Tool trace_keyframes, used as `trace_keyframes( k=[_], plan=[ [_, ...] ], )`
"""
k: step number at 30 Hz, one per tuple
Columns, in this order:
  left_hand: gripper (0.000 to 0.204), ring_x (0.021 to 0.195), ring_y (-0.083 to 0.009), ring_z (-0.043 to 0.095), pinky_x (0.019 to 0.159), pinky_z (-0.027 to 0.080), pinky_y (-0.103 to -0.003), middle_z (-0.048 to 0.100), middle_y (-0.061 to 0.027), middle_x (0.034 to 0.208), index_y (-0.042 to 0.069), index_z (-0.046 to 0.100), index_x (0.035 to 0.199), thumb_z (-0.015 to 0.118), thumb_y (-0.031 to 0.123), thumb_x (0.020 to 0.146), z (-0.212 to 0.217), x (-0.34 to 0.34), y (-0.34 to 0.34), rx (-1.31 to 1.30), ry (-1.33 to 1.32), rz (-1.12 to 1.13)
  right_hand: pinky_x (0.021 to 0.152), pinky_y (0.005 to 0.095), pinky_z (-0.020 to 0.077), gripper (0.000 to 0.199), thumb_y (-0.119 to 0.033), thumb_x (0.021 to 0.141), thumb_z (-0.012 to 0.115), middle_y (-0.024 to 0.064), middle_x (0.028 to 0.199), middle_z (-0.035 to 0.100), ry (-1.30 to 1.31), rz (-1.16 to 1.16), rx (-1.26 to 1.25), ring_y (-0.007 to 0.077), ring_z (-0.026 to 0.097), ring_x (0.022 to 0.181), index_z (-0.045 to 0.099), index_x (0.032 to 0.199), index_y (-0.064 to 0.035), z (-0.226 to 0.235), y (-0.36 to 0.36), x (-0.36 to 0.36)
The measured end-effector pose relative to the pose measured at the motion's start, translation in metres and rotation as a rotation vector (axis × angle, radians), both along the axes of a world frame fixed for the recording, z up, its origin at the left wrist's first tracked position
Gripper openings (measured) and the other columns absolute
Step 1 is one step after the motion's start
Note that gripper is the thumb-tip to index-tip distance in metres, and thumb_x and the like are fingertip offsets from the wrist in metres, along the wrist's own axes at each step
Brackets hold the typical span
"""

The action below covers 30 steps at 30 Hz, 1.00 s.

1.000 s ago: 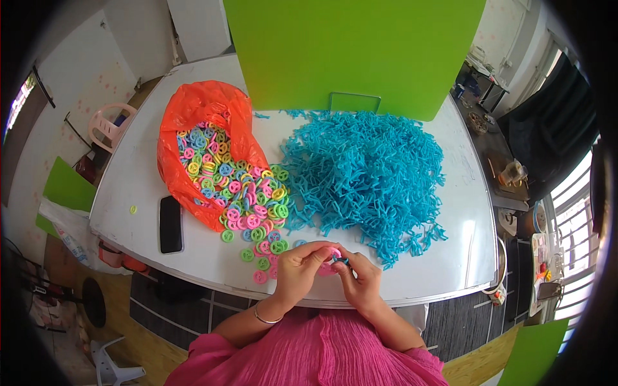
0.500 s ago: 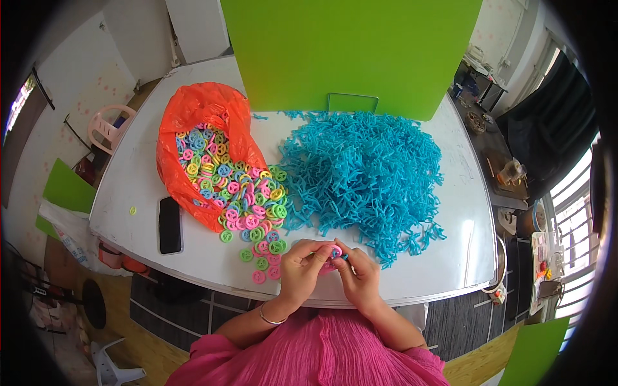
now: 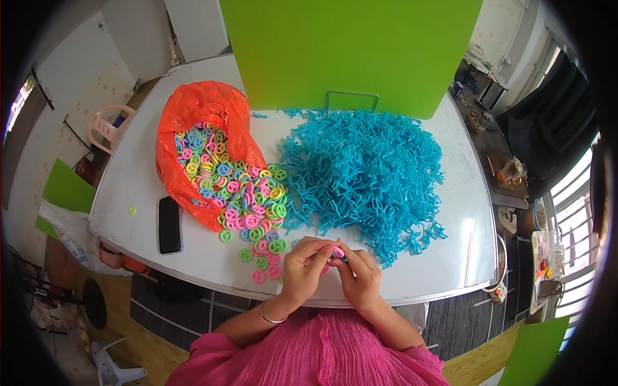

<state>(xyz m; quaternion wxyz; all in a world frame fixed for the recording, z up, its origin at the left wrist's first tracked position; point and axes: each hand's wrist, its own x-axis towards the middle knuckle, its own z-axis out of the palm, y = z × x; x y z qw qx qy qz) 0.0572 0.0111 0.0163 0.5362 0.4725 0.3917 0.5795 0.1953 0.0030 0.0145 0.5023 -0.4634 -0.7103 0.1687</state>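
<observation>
Pink wheel point(image 3: 337, 251) steadied between two close-set hands

It sits at the lower centre of the frame, just above the near edge of the white table point(image 3: 460, 273). The left hand point(image 3: 302, 269) grasps it from its left side, thumb and forefinger pinched on the rim. The right hand point(image 3: 362, 276) closes in from the other side, its fingertips apparently gripping a small blue piece point(image 3: 343, 260) against the wheel. Fingers cover much of that contact, so how far the piece passes through an opening, if at all, cannot be told.

Good handling here seems to rest on the left pinch: firm on the rim, thumb clear of the openings, wheel face tipped up toward the eyes. The right fingertips do best close to the working end of the blue piece, since something so thin and soft-looking would probably buckle if pushed from far back. Small, even pressure looks safer than force.

Loose wheels point(image 3: 259, 251) lie left of the hands, below the red bag point(image 3: 205, 96), while the blue heap point(image 3: 370, 174) fills the centre right, leaving both supplies near.
</observation>
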Motion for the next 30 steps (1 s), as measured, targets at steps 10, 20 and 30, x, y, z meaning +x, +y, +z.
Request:
trace_keyframes(
  k=[10, 20, 30],
  plan=[
    [0.022, 0.096, -0.0132, 0.054, 0.086, 0.044, -0.028, 0.058, -0.0066, 0.106, 0.000, 0.060, 0.115, 0.052, 0.010, 0.097, -0.001, -0.032, 0.015, 0.184, 0.243, 0.202, 0.062, 0.0296, 0.0501, 0.040, 0.008, 0.070, 0.071, 0.0088, 0.091, 0.062, -0.169, -0.074, 0.096, 0.0216, 0.061, 0.074, 0.069, 0.108, -0.0054, 0.013, -0.009, 0.029],
    [0.035, 0.100, -0.0245, 0.049, 0.090, 0.038, -0.038, 0.055, -0.0056, 0.099, 0.016, 0.071, 0.104, 0.079, 0.028, 0.072, 0.008, -0.043, 0.007, 0.333, 1.064, -0.087, 0.059, 0.0302, 0.0500, 0.030, 0.004, 0.069, 0.074, 0.0097, 0.085, 0.065, -0.077, -0.039, -0.337, 0.0226, 0.062, 0.068, 0.070, 0.098, -0.0039, 0.054, -0.044, 0.082],
    [0.032, 0.098, -0.0237, 0.044, 0.091, 0.034, -0.039, 0.052, -0.0036, 0.100, 0.020, 0.072, 0.099, 0.079, 0.032, 0.070, 0.001, -0.042, 0.008, 0.353, 1.169, -0.169, 0.081, 0.0404, 0.0522, 0.035, -0.025, 0.075, 0.074, 0.0096, 0.098, 0.068, -0.651, 0.189, -0.805, 0.0315, 0.065, 0.090, 0.068, 0.107, -0.0115, 0.065, -0.097, 0.170]
  ],
)
